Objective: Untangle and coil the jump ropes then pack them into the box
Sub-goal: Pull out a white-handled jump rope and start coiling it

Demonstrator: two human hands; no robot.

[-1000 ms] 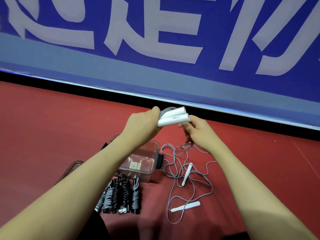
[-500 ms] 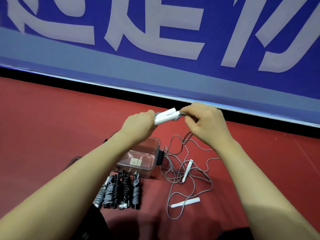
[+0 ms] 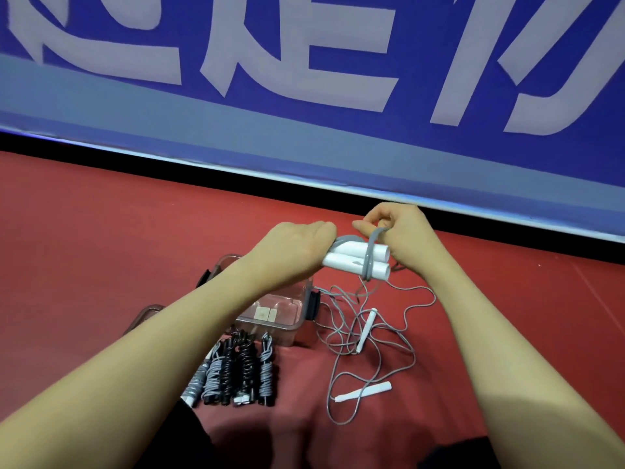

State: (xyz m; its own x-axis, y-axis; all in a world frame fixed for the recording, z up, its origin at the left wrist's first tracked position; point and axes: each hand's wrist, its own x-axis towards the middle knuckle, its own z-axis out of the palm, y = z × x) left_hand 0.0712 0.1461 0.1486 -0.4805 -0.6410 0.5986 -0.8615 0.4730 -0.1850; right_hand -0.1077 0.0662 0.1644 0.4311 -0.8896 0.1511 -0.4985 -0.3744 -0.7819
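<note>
My left hand [image 3: 297, 252] grips the two white handles [image 3: 355, 260], my right hand [image 3: 402, 231] pinches the grey cord [image 3: 370, 252] looped round them.

White handles [image 3: 355, 260] paired, grey cord [image 3: 369, 253] looped round them. Loose rope [image 3: 372, 333] tangled right of clear box [image 3: 297, 299]; coiled ropes [image 3: 236, 370] in front.

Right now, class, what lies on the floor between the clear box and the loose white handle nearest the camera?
In the head view, between the clear box and that loose white handle lie tangled loops of grey cord on the red floor.
</note>
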